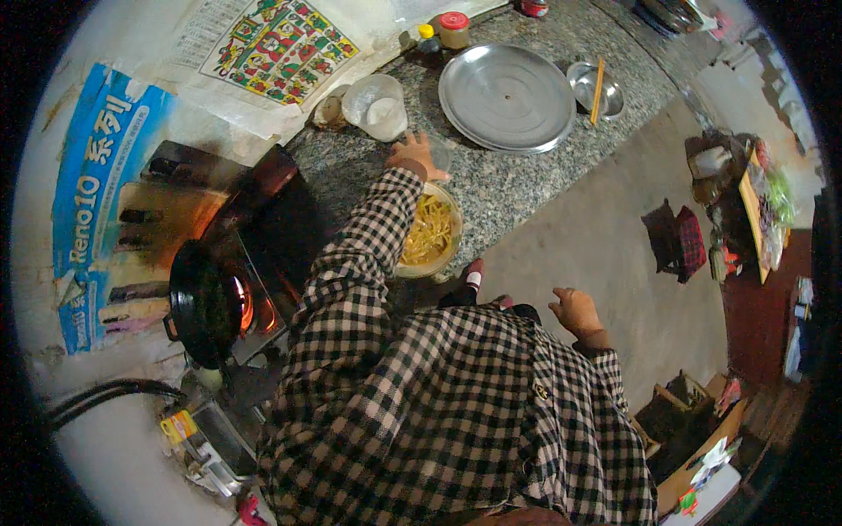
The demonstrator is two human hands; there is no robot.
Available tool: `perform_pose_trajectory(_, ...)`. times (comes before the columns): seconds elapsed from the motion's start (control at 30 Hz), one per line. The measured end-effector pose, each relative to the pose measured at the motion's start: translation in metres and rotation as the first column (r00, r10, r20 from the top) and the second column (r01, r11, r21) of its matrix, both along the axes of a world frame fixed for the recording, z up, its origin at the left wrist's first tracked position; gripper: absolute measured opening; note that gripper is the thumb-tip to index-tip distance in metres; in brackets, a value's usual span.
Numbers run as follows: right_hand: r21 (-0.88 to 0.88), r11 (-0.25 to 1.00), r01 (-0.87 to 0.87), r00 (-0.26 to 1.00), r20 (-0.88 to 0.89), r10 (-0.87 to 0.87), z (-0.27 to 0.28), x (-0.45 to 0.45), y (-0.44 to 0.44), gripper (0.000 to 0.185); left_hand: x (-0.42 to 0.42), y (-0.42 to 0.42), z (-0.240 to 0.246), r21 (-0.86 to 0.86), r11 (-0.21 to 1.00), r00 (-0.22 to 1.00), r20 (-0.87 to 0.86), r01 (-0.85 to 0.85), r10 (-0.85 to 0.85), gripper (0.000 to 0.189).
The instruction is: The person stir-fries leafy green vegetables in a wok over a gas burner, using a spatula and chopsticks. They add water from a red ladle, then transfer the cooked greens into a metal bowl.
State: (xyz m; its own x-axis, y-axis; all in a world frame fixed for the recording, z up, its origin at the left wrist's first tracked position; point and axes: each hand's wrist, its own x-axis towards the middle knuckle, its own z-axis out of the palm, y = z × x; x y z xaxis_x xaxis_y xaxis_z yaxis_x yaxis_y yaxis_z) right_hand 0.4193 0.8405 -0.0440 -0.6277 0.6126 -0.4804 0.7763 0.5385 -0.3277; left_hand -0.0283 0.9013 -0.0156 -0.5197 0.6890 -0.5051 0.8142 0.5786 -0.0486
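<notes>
My left hand (414,158) reaches over the granite counter with its fingers spread. It is at a clear, round plastic dish or lid (442,152), partly hidden under the hand; whether I grip it, I cannot tell. Just below my wrist stands a round bowl of yellowish shredded food (431,230), its left side covered by my sleeve. A translucent plastic tub (376,106) with something white inside is just beyond my fingertips. Away from the counter, my right hand (579,312) hangs over the floor, fingers loosely bent and holding nothing.
At left, a black wok (204,302) sits over a stove with flames showing beside it. Farther back are a large metal lid (506,98), a steel bowl (585,98) with chopsticks (598,92) across it, and a red-capped jar (454,29). A small stool (677,240) stands on the floor.
</notes>
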Motion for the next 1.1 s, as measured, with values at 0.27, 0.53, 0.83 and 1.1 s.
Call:
perform_pose_trajectory(0.27, 0.025, 0.997, -0.071, 0.995, -0.062, 0.073, 0.003, 0.002, 0.049, 0.036, 0.021, 0.007, 0.01, 0.034, 0.996, 0.996, 0.037, -0.082, 0.081, 0.115)
perform_pose_trajectory(0.53, 0.063, 0.982, -0.18, 0.979, -0.086, 0.185, 0.009, 0.015, 0.079, 0.035, 0.034, 0.007, 0.02, 0.182, 0.975, 0.992, 0.006, -0.126, 0.127, 0.114)
perform_pose_trajectory(0.83, 0.114, 0.966, -0.23, 0.959, -0.145, 0.245, 0.015, 0.006, 0.094, 0.031, 0.057, -0.026, 0.062, 0.458, 0.888, 0.994, -0.111, 0.048, 0.004, 0.11)
perform_pose_trajectory(1.1, 0.171, 0.962, -0.212, 0.966, -0.112, 0.233, 0.01, 0.011, 0.088, 0.032, -0.043, -0.017, 0.108, 0.72, 0.694, 0.928, -0.251, -0.011, 0.275, 0.109)
